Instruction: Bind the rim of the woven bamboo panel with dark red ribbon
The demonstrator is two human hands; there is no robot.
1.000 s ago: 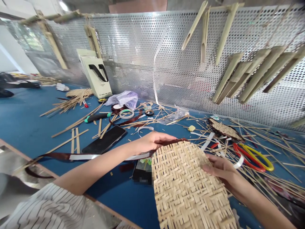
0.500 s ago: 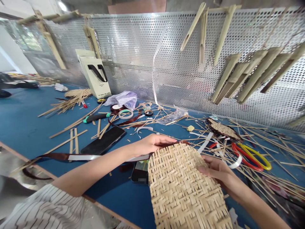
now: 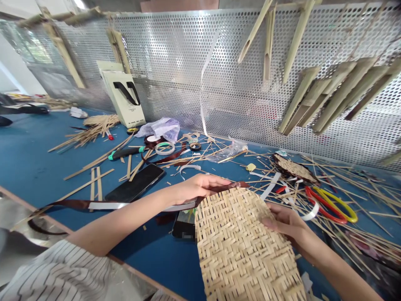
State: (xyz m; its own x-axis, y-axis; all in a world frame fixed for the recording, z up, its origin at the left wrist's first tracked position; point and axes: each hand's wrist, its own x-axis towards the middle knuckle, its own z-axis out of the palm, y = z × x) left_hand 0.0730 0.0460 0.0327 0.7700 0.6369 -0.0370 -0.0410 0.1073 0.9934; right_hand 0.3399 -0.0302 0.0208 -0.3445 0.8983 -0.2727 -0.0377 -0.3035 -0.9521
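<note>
Grip: right hand pinches the right edge of the woven bamboo panel, thumb on its face; left hand lays its fingers along the brown ribbon at the top edge, thumb hidden, so I cannot tell whether it pinches.
Perforated metal screen: spans the upper frame.
Tabletop: blue, strewn with bamboo strips.
Woven bamboo panel: lower centre, tilted, face toward the camera.
Brown ribbon: trails behind the left forearm to the lower left, looping past the tabletop edge.
Tape roll: left of centre.
Risk: the trailing loop could snag and drag the ribbon off line; a slackened right pinch might let loose weave ends spread.
</note>
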